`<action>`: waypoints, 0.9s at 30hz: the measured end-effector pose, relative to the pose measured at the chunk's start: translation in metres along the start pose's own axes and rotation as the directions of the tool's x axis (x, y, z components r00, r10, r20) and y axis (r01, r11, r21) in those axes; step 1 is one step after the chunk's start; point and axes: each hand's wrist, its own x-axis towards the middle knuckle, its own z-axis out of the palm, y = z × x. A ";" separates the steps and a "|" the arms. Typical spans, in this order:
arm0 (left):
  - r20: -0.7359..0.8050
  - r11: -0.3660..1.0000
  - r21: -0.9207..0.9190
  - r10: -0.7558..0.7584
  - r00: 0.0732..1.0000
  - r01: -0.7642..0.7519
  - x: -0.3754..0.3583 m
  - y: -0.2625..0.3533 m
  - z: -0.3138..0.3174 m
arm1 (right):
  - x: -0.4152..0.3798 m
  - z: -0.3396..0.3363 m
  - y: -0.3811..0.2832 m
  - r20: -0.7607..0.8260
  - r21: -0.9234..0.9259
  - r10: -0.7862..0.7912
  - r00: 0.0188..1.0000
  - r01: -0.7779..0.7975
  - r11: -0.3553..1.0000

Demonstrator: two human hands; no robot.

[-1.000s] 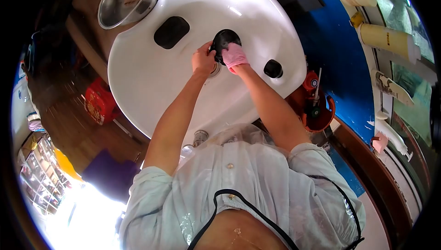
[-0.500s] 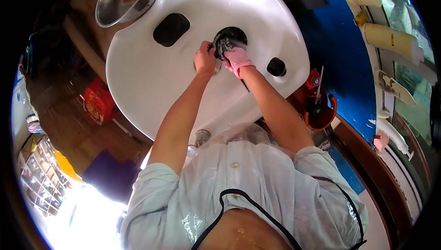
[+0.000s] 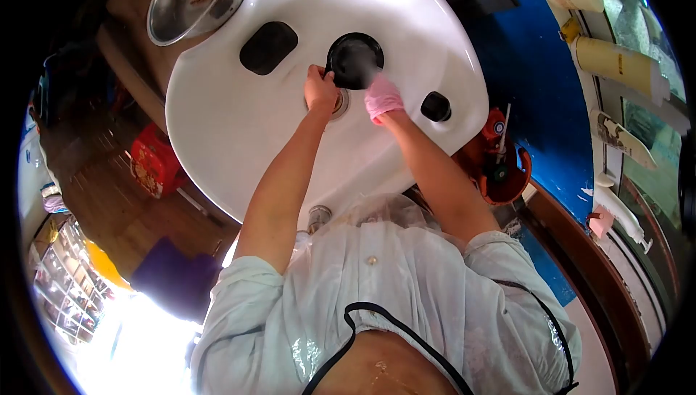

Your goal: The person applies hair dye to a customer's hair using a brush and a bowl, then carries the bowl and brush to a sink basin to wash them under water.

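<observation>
My bare left hand (image 3: 320, 89) is closed on the left rim of a round black bowl (image 3: 354, 41), thumb at its edge. The bowl is tilted with its inside towards me, above the white basin (image 3: 239, 130). At the bowl's lower right is my right hand (image 3: 383, 97) in a pink glove, fingers bent and blurred. A grey smeared thing (image 3: 357, 61) reaches from those fingers into the bowl; its kind cannot be made out. Just below the bowl, the metal drain (image 3: 341, 105) shows in part.
A black oval pad (image 3: 269, 47) and a small black block (image 3: 436, 106) sit in the basin. A steel bowl (image 3: 163, 14) stands at upper left. Beside the basin are an orange-red container (image 3: 515, 188) and a red patterned object (image 3: 154, 161). Pump bottles (image 3: 616, 60) line the right.
The black bowl has shifted slightly left and now shows its round inside more fully. My gloved right hand has moved a little right and down, uncovering the drain.
</observation>
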 end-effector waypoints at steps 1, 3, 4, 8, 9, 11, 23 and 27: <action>0.036 0.996 -0.074 -0.048 0.998 0.051 -0.005 0.007 -0.003 | 0.008 -0.012 0.000 0.131 -0.061 0.101 0.986 -0.094 0.994; 0.021 0.997 -0.064 -0.031 0.999 0.032 -0.004 0.007 0.002 | 0.002 -0.010 -0.014 0.028 -0.005 0.035 0.999 -0.035 0.999; 0.008 0.998 -0.058 -0.011 1.000 0.011 -0.002 0.006 0.004 | -0.005 -0.009 -0.025 -0.083 0.043 -0.026 0.996 0.030 0.999; 0.067 0.989 0.145 0.016 0.998 -0.025 0.006 0.003 -0.005 | -0.002 -0.018 -0.034 0.097 -0.090 0.014 0.995 -0.006 0.996; 0.129 0.959 0.248 0.105 0.986 -0.135 0.007 0.007 -0.010 | 0.006 -0.029 -0.029 0.298 -0.305 0.122 0.947 -0.026 0.952; 0.196 0.908 0.343 0.183 0.963 -0.242 0.007 0.021 -0.017 | 0.019 -0.018 -0.007 0.054 -0.283 0.021 0.998 -0.005 0.959; 0.119 0.690 0.385 0.622 0.774 -0.613 -0.008 -0.053 0.021 | 0.019 0.022 0.009 0.062 0.280 0.085 0.994 -0.099 0.955; 0.352 0.946 0.310 -0.025 0.936 -0.092 0.001 -0.007 -0.007 | 0.041 0.026 0.033 0.172 0.095 0.054 0.984 -0.071 0.993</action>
